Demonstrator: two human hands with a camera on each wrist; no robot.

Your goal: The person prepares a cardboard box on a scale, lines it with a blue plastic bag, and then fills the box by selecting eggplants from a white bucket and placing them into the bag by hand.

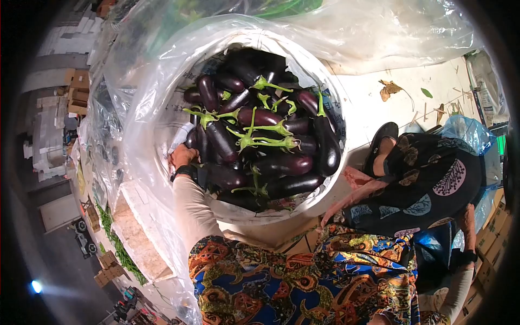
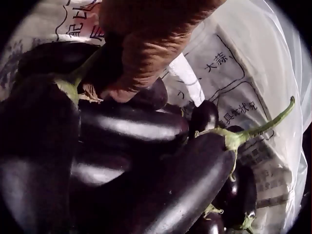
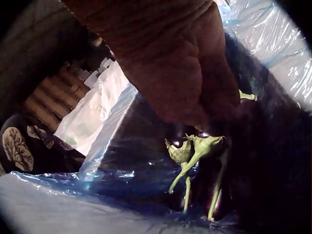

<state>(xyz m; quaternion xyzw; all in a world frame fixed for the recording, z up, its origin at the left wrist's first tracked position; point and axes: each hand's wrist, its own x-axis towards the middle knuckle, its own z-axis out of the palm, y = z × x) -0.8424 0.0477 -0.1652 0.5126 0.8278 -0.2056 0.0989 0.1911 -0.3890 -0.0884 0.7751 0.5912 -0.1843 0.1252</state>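
Note:
In the head view my left hand [image 1: 184, 156] reaches down at the left inner side of a round lined tub [image 1: 340, 92] heaped with dark purple eggplants [image 1: 219, 142]. The left wrist view shows that hand [image 2: 153, 44] with bent thumb and fingers, gripping an eggplant by its green stem end [image 2: 68, 90]. Glossy eggplants [image 2: 131, 126] lie under the thumb. My right hand [image 1: 467, 222] is low at the right, over a blue plastic bag [image 1: 441, 241]. Seen from the right wrist, that hand [image 3: 170, 63] covers eggplants with green caps [image 3: 207, 144]; its fingertips are in shadow, so I cannot tell whether they grip.
Clear plastic sheeting [image 1: 146, 108] drapes over the tub's left and far sides. Printed paper [image 2: 239, 92] lines it. Dry leaves [image 1: 394, 90] and stem bits litter the pale floor at right, near a shoe [image 1: 382, 142]. Cardboard boxes [image 1: 490, 233] stand at far right.

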